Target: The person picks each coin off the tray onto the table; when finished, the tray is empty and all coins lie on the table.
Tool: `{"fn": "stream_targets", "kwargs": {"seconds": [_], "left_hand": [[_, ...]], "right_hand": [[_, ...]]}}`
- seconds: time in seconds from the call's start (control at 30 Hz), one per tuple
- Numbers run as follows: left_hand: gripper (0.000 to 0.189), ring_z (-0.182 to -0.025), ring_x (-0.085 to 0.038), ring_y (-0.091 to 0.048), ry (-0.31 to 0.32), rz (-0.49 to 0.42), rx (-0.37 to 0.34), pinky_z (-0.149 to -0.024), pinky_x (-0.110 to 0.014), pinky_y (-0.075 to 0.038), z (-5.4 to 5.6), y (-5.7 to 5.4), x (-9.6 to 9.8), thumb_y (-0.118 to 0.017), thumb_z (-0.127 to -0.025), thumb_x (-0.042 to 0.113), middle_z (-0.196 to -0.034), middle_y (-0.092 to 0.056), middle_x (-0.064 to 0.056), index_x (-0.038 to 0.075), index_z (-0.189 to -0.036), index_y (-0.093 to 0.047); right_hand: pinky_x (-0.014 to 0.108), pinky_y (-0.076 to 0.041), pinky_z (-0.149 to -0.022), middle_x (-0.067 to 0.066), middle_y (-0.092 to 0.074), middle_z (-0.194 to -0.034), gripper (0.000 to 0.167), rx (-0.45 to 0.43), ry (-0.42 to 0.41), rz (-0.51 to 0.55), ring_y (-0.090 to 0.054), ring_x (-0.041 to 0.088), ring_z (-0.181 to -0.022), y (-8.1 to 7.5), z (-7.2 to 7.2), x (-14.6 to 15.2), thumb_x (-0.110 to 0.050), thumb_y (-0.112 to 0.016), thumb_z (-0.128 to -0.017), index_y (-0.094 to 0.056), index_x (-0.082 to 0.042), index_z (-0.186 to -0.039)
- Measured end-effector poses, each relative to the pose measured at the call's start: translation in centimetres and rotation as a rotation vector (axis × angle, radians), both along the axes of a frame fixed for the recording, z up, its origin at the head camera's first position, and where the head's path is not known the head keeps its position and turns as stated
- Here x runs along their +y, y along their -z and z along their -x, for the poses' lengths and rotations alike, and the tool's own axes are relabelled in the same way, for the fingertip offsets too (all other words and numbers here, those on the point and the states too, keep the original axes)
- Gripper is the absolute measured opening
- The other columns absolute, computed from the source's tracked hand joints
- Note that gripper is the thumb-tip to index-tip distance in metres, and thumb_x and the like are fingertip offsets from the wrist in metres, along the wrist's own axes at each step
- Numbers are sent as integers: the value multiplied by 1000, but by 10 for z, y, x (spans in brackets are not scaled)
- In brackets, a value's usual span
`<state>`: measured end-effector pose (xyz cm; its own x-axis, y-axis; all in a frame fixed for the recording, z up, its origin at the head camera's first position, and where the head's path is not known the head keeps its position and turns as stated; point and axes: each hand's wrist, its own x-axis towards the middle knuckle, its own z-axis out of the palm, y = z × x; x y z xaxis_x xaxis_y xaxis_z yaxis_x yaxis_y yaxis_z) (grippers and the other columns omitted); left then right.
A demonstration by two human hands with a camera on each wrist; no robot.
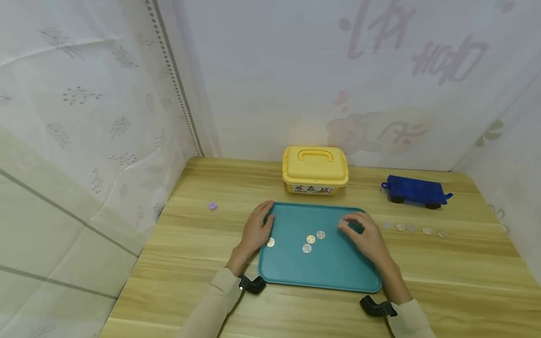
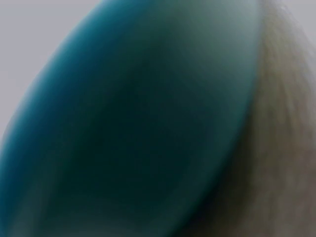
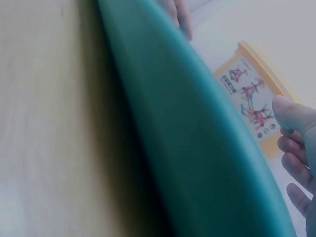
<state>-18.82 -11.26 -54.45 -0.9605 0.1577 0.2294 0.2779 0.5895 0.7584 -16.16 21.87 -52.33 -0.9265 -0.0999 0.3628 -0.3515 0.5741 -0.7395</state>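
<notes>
A teal tray (image 1: 338, 267) lies on the table, with several coins on it. My left hand (image 1: 255, 230) rests at the tray's left rim, its fingers extended along the edge and the thumb over the inner side. Just below that thumb, a gold-toned coin (image 1: 270, 242) sits at the left rim. Near the tray's middle, a gold-toned coin (image 1: 310, 239) lies between two silver ones. Over the tray's right part, my right hand (image 1: 365, 237) pinches a coin (image 1: 343, 222) between thumb and fingertips. In the right wrist view, that coin is hidden behind the thumb (image 3: 291, 113).
Right of the tray, several coins (image 1: 411, 228) form a row on the wooden table (image 1: 177, 263). Behind them stands a blue wheeled toy cart (image 1: 416, 190). A yellow lidded box (image 1: 314, 169) with a handle is behind the tray. At left lies a small purple piece (image 1: 212, 206).
</notes>
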Motion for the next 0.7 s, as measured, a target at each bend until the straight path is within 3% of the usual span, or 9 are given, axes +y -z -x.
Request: {"fn": "stream_targets", "kwargs": {"seconds": [0.17,0.5,0.7], "left_hand": [[46,-143,-34,-42,0,1,5,-119,-50,-35,1,0,1,-52,-103,14,-151,-47,-18,0,-146,-48],[46,-144,-33,-41,-3,9,0,-119,-50,-35,1,-1,0,-53,-103,14,-152,-46,-18,2,-147,-48],[46,-144,-33,-41,5,-4,4,-119,-50,-34,1,-1,1,-53,-102,13,-151,-47,-19,1,-146,-48]], "right_hand": [[27,-46,-88,3,-67,-106,27,-47,39,-15,-51,-1,-100,-3,-6,16,-18,-78,-87,-72,-7,-111],[9,-43,-84,5,-65,-110,25,-90,145,32,-53,-1,-99,8,-23,49,-21,-74,-91,-72,-8,-113],[5,-43,-83,10,-66,-112,25,-50,205,12,-54,-7,-97,12,-32,68,-15,-76,-89,-72,-5,-112]]}}
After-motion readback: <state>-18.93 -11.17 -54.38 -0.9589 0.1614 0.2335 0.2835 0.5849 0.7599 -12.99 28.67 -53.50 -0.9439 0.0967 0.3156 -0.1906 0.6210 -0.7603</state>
